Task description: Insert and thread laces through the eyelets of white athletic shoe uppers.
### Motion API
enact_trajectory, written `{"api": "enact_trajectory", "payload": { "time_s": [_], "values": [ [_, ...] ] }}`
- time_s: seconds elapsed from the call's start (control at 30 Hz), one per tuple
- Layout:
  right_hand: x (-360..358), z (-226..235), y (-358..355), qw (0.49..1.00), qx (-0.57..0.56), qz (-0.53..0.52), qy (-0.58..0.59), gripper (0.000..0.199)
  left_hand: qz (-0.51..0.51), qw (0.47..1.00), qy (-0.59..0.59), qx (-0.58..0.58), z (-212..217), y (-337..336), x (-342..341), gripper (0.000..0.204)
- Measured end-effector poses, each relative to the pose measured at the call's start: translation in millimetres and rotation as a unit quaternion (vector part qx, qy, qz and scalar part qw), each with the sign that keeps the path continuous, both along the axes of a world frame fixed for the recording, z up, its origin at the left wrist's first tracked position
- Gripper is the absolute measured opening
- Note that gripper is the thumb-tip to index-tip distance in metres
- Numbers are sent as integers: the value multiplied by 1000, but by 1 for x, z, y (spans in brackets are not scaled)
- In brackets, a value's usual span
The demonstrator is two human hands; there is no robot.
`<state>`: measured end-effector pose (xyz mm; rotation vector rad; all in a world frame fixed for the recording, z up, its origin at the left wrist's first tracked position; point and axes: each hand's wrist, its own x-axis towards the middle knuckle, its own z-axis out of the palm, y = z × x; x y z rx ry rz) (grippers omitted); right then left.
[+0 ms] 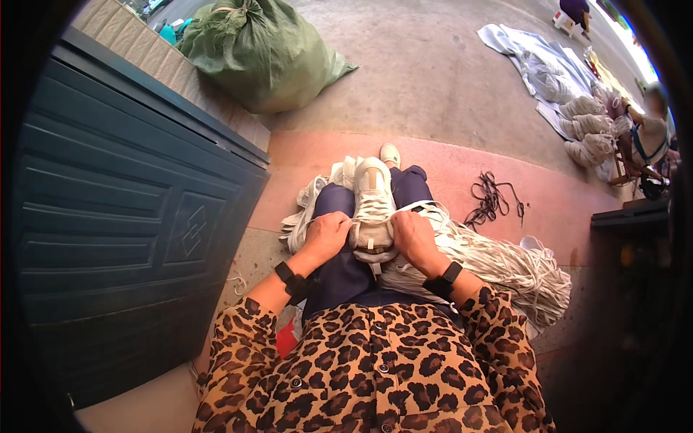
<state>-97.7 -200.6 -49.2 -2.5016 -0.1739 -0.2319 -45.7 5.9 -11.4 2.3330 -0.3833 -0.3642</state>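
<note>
The left hand [330, 232] and right hand [415, 237], fingers pinching the flat white fabric lace [373, 209], should pull evenly, keeping the off-white mesh sneaker [372, 180] centred between the dark-blue trousered knees [335, 203].

Looked like makeshift doorway workshop: dark-blue panelled door [97, 216] flanked bare grey concrete floor [411, 79]; bulging green cloth sack [267, 61], cream-white lace hank [498, 270] lay about; off-white bundles [586, 126] sat near seated person [653, 137].

Your head camera looks steeply down, close over your left hand [330, 234] and right hand [415, 237], with floor [404, 72] farther out; the dark right edge seems unreadable.
</note>
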Motion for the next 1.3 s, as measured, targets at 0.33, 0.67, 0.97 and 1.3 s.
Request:
{"api": "enact_trajectory", "payload": {
  "time_s": [0.33, 0.67, 0.97, 1.3],
  "values": [
    [-3, 10, 3, 999, -47, -9, -13, 6, -82, 981, -153, 85, -10, -6, -2, 13],
    [-7, 39, 0, 991, -127, -8, -43, 14, -61, 931, -310, 183, 11, -18, -26, 16],
    [0, 15, -22, 997, -66, 24, -13, 11, -3, 961, -271, 47, 0, -9, -19, 14],
    [2, 37, -16, 972, -176, 149, -42, 12, -149, 916, -351, 123, -3, -43, 3, 7]
  ]
}}
